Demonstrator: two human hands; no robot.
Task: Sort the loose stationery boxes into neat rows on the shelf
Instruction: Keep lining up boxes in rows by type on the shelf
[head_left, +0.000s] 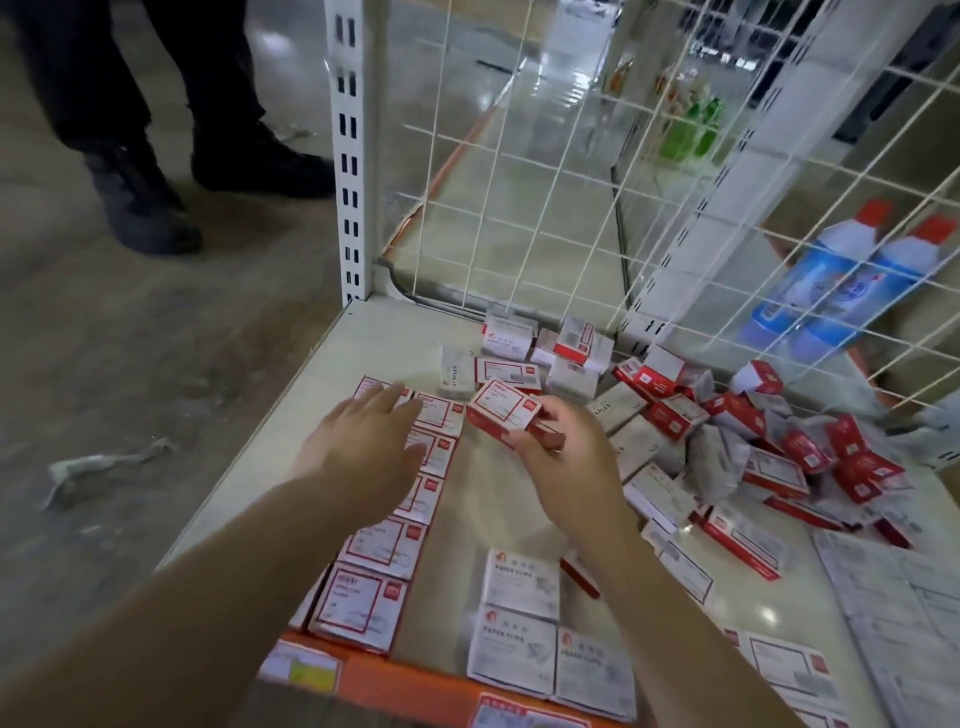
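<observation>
above the pale shelf (363, 332), the right hand (566, 457) pinches a red-and-white cardboard box (501, 410) to extend the left row of red-framed boxes (384, 540), left hand (363, 447) flat and steadying.

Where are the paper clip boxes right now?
In the head view, the grey paper clips boxes lie flat at the shelf's front edge, right of the red-bordered row.
</observation>
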